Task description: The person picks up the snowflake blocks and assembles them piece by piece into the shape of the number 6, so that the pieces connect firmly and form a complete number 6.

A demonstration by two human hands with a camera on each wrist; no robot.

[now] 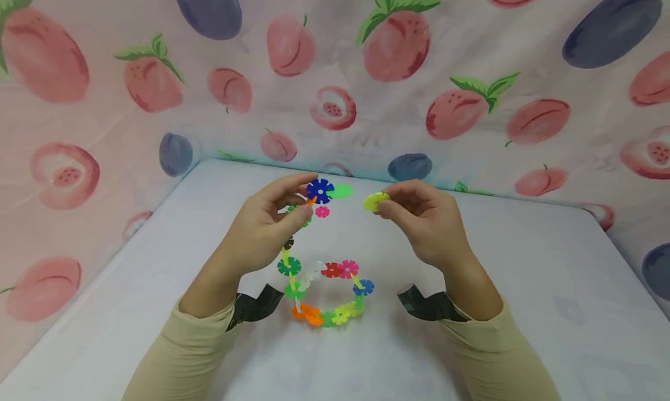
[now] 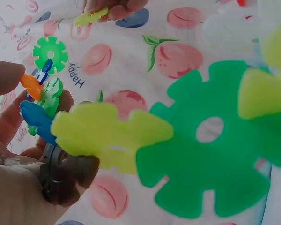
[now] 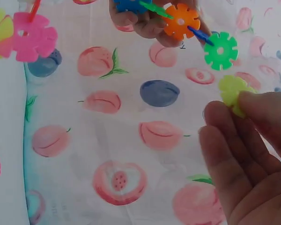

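My left hand (image 1: 262, 229) holds the upper end of a chain of slotted plastic snowflake discs, its thumb at an orange disc (image 2: 32, 87). Past the fingertips stick out a dark blue disc (image 1: 320, 191) and, at the end, a light green disc (image 1: 342, 191). Below the hand the chain runs down through a dark green disc (image 1: 289, 266) into a ring of multicoloured discs, including orange discs (image 1: 307, 314) at the front. To the right, my right hand (image 1: 429, 223) pinches a single yellow disc (image 1: 375, 201) between thumb and fingers, apart from the chain.
A loose pink disc (image 1: 322, 212) lies on the white tabletop (image 1: 523, 284) behind the ring. Fruit-print cloth (image 1: 366, 110) hangs behind and at the sides of the table. Dark camera mounts (image 1: 256, 305) stick out from both wrists, either side of the ring.
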